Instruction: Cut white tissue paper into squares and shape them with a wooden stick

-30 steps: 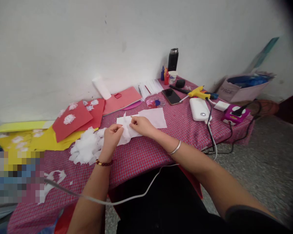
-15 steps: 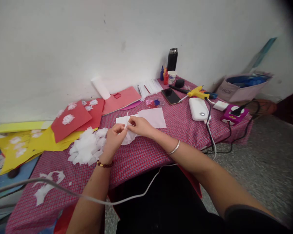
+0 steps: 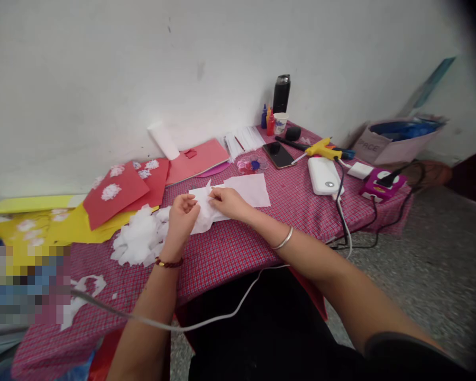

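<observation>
Over the near middle of the table, my right hand (image 3: 227, 202) pinches a crumpled piece of white tissue paper (image 3: 207, 207) between thumb and fingertips. One thin tip of the paper sticks up. Just left of it is my left hand (image 3: 182, 216), its fingers loosely curled and apart from the thumb, with no paper visible between them. Beside my left wrist lies a ruffled heap of white tissue paper pieces (image 3: 138, 241). Flat white paper sheets (image 3: 249, 190) lie behind and to the right of my right hand.
Red cards (image 3: 121, 198) with white paper flowers and yellow sheets (image 3: 85, 227) lie left. Rightward are a phone (image 3: 278, 154), yellow glue gun (image 3: 323, 150), white power bank (image 3: 324, 177) and purple power adapter (image 3: 381, 185). A white cable (image 3: 222, 319) crosses in front of me.
My left hand has come away from the tissue paper and moved slightly left, its fingers loosening. The right hand keeps the paper, which now shows more spread out between the hands.
</observation>
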{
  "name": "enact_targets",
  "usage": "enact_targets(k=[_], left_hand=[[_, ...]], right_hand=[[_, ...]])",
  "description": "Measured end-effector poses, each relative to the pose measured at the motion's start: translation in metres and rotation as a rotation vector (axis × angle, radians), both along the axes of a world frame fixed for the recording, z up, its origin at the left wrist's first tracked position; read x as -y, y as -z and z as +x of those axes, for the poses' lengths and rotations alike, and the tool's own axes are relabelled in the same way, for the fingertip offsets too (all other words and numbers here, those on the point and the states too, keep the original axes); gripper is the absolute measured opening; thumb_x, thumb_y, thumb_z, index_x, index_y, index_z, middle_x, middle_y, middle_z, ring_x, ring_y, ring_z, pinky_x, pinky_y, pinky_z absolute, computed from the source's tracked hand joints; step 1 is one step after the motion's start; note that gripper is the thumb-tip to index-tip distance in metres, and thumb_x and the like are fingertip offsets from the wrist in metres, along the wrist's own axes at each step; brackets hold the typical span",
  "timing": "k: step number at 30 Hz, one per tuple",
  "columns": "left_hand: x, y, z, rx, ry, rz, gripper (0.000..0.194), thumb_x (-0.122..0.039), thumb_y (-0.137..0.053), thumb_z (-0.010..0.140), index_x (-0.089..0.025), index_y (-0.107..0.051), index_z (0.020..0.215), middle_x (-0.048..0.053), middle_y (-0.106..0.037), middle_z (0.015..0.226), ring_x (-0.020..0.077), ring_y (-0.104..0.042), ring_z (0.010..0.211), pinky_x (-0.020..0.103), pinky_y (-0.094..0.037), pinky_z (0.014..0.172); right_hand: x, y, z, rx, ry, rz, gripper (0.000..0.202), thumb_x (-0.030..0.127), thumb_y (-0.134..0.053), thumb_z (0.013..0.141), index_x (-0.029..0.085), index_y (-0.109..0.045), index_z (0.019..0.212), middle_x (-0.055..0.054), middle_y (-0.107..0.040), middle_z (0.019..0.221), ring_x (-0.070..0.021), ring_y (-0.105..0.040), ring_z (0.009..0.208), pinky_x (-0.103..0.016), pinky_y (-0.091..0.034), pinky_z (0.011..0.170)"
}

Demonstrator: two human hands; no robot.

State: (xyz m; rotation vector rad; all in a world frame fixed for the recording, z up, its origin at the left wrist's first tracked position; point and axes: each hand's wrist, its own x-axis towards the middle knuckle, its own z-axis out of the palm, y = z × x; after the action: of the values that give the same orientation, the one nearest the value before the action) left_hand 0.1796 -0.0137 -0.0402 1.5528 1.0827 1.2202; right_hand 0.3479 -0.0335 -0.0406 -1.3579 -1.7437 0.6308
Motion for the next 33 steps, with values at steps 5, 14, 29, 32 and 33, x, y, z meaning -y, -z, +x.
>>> enact_targets(k=[5, 14, 29, 32, 33], left_hand=[[0.006, -0.003, 0.005, -0.174, 0.081, 0.057, 0.019, -0.033, -0.066, 0.073, -0.018, -0.062, 0.085, 0.001, -0.064, 0.074, 0.0139, -0.057, 0.063, 0.025, -0.043, 0.057], [0.01, -0.007, 0.0, -0.493, -0.102, 0.248, 0.018, -0.027, -0.055, 0.078, -0.019, -0.058, 0.063, -0.002, -0.057, 0.059, 0.0136, -0.051, 0.058, 0.026, -0.036, 0.057], [0.011, -0.011, -0.001, -0.453, -0.067, 0.218, 0.019, -0.027, -0.054, 0.077, -0.019, -0.062, 0.062, -0.002, -0.054, 0.057, 0.0144, -0.047, 0.058, 0.025, -0.032, 0.054], [0.012, -0.013, 0.0, -0.432, -0.063, 0.184, 0.019, -0.028, -0.054, 0.075, -0.018, -0.062, 0.061, -0.002, -0.052, 0.055, 0.0136, -0.045, 0.056, 0.025, -0.032, 0.053], [0.013, -0.013, 0.0, -0.425, -0.065, 0.176, 0.019, -0.028, -0.054, 0.075, -0.018, -0.062, 0.06, -0.002, -0.051, 0.055, 0.0133, -0.045, 0.055, 0.025, -0.032, 0.053]], right_hand=[[0.002, -0.001, -0.003, 0.071, -0.009, 0.043, 0.013, 0.013, -0.056, 0.084, 0.017, -0.06, 0.072, 0.004, -0.053, 0.064, -0.0117, -0.047, 0.062, -0.026, -0.039, 0.07], [0.004, 0.0, -0.005, 0.096, -0.026, 0.041, 0.013, 0.011, -0.056, 0.084, 0.017, -0.063, 0.074, 0.003, -0.058, 0.064, -0.0125, -0.051, 0.063, -0.029, -0.042, 0.08], [0.005, -0.005, -0.001, 0.043, 0.052, 0.024, 0.01, 0.017, -0.058, 0.085, 0.015, -0.063, 0.077, 0.002, -0.059, 0.066, -0.0109, -0.048, 0.061, -0.024, -0.029, 0.06], [0.005, -0.004, -0.001, 0.03, 0.039, 0.024, 0.01, 0.017, -0.058, 0.085, 0.015, -0.062, 0.075, 0.002, -0.058, 0.066, -0.0107, -0.047, 0.061, -0.024, -0.029, 0.06], [0.005, -0.004, -0.001, 0.027, 0.038, 0.025, 0.01, 0.017, -0.058, 0.084, 0.015, -0.062, 0.075, 0.002, -0.058, 0.066, -0.0107, -0.047, 0.061, -0.024, -0.029, 0.06]])
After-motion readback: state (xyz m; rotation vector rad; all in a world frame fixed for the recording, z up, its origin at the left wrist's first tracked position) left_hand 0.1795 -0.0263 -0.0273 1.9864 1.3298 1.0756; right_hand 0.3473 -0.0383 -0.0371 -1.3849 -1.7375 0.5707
